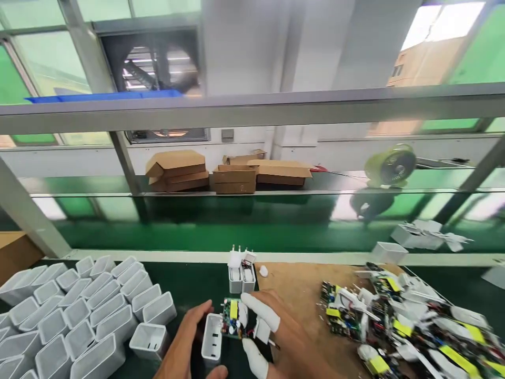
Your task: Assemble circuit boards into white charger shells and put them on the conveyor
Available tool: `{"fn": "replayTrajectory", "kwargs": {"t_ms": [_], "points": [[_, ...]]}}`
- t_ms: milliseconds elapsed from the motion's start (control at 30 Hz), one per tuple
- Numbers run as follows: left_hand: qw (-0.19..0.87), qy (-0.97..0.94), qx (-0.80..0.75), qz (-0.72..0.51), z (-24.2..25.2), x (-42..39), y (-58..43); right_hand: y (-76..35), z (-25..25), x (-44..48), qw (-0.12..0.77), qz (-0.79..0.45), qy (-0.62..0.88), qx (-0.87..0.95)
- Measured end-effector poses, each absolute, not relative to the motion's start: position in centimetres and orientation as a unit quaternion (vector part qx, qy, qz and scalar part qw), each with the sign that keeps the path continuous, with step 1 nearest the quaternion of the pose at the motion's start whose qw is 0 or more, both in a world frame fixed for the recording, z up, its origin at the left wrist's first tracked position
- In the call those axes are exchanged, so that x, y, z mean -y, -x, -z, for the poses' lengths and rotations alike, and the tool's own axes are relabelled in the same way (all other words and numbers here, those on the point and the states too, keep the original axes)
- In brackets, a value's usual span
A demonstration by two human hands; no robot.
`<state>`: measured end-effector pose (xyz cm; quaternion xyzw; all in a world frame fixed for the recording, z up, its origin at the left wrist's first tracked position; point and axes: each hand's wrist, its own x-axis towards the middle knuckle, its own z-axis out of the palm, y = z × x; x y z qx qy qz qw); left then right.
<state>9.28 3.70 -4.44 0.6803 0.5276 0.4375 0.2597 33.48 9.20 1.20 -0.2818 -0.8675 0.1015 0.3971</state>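
My left hand (189,337) is closed around a white plastic charger case (212,339), which is tilted so slots show inside it. In my right hand (272,329), fingers with white coverings grip a circuit board (232,316) with a yellow transformer and a white piece attached by wires. The board's left edge is right beside the case's opening; whether they touch I cannot tell. Just beyond my hands stand white cases with plug prongs (241,271).
Many open white cases (90,310) stand in rows at left. A heap of circuit boards (406,326) lies at right on a brown board (292,279). Cardboard boxes (234,179) and a fan (390,164) sit behind a metal frame bar (252,113).
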Motion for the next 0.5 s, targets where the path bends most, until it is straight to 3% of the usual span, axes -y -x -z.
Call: {"fn": "replayTrajectory", "kwargs": {"t_ms": [267, 500], "points": [[0.325, -0.686, -0.479, -0.44, 5.1, -4.5, -9.5, -32.9, -2.0, -8.8, 0.356, -0.022, 0.316, 0.879], [0.293, -0.661, -0.572, -0.387, 5.0, -5.1, -9.2, -33.4, -0.6, -9.8, 0.413, -0.004, 0.308, 0.857]]}}
